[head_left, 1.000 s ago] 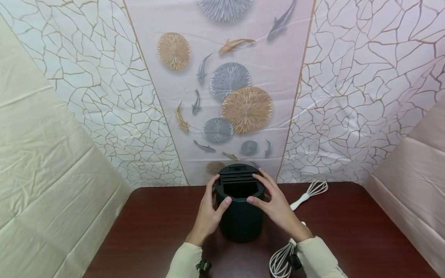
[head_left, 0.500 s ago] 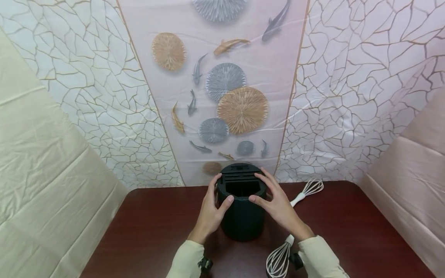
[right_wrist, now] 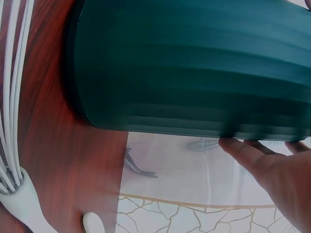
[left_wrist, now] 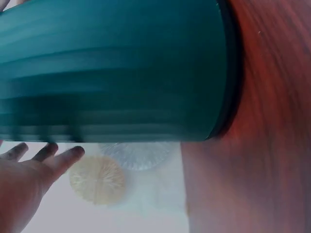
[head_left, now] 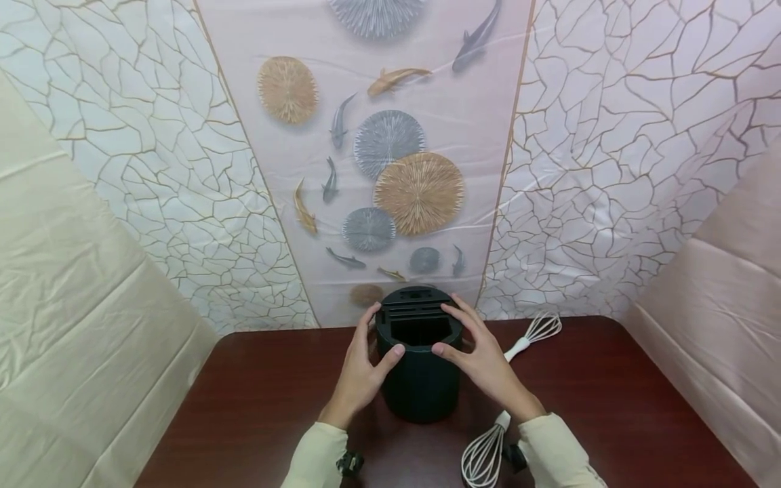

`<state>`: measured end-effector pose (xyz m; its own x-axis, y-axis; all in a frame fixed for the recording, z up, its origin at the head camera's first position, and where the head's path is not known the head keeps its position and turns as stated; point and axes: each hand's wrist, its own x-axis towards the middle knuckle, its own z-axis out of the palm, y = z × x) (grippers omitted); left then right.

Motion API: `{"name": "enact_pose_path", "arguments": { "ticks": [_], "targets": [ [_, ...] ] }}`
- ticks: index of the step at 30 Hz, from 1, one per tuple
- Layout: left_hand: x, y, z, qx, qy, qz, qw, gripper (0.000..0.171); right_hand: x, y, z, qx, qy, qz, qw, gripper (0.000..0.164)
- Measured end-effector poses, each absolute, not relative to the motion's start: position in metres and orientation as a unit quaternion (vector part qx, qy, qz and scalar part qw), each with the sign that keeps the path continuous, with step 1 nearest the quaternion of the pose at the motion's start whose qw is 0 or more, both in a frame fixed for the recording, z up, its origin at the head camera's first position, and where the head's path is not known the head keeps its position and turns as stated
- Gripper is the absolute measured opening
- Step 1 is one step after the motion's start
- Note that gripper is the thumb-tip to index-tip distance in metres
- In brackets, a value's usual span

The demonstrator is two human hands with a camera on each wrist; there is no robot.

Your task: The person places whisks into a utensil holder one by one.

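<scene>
A dark green, round knife and utensil holder [head_left: 421, 386] stands upright on the table, its black top showing slots and a wide opening. Against its left side lies my left hand [head_left: 360, 369], thumb at the front rim and fingers spread along the edge. My right hand [head_left: 485, 362] grips the opposite side the same way. Both wrist views show the holder's ribbed green wall from close by, with left fingers [left_wrist: 63, 160] and right fingers [right_wrist: 238, 150] reaching its far side. Within the opening it looks dark, and nothing can be made out there.
Two white whisks lie right of the holder: one whisk [head_left: 539, 330] towards the back, another whisk [head_left: 483, 457] near my right wrist, its handle partly hidden. Behind the dark red table [head_left: 262, 400] hangs a patterned cloth [head_left: 390, 169]; pale cloth walls flank both sides.
The holder has shifted slightly right on the table with both hands on it. The head view has turned a little to the right. The hold looks the same.
</scene>
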<state>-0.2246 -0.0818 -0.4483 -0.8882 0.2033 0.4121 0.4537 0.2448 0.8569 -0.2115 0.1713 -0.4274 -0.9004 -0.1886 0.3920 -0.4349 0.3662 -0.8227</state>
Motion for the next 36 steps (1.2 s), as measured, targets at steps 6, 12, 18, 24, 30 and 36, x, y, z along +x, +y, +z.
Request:
{"name": "enact_pose_path", "arguments": {
  "ticks": [6,12,18,24,30,36],
  "targets": [
    [-0.227,-0.089,-0.435,-0.227,-0.829,-0.489,0.146,0.082,-0.213,0.172,-0.431,0.190,-0.815,0.535,0.115,0.071],
    [-0.233,-0.092,-0.424,-0.243,-0.870,-0.399,0.160,0.074,-0.214,0.172,-0.434,0.190,-0.822,0.523,0.121,0.071],
    [-0.235,-0.090,-0.427,-0.231,-0.886,-0.374,0.149,0.070,-0.215,0.171,-0.435,0.188,-0.825,0.518,0.126,0.071],
    [-0.231,-0.085,-0.431,-0.215,-0.888,-0.377,0.148,0.070,-0.215,0.171,-0.438,0.182,-0.821,0.526,0.128,0.070],
    [-0.228,-0.082,-0.432,-0.205,-0.887,-0.391,0.137,0.070,-0.213,0.171,-0.436,0.179,-0.826,0.521,0.119,0.070],
    [-0.228,-0.084,-0.430,-0.198,-0.882,-0.408,0.126,0.070,-0.210,0.175,-0.426,0.175,-0.853,0.482,0.096,0.078]
  ]
}}
